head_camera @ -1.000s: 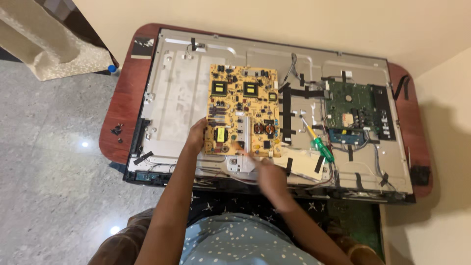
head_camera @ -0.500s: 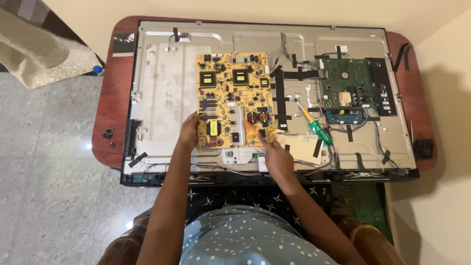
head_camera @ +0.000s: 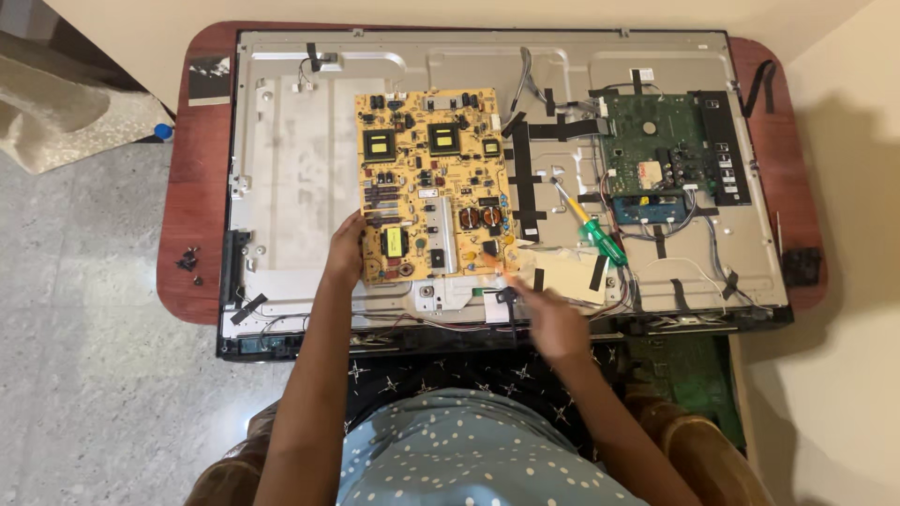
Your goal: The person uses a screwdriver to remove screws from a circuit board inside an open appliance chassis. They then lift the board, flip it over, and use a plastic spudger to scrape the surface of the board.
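Reddish worktop (head_camera: 192,187) carries an opened television chassis (head_camera: 291,169); left hand (head_camera: 345,251) grips the yellow circuit board (head_camera: 433,183) edge, right hand (head_camera: 553,323) hovers open and blurred just below the board, so board seating appears in hand.

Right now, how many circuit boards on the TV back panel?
2. The yellow board sits centre-left, the left hand at its lower left edge. The green board is upper right. Others may be hidden.
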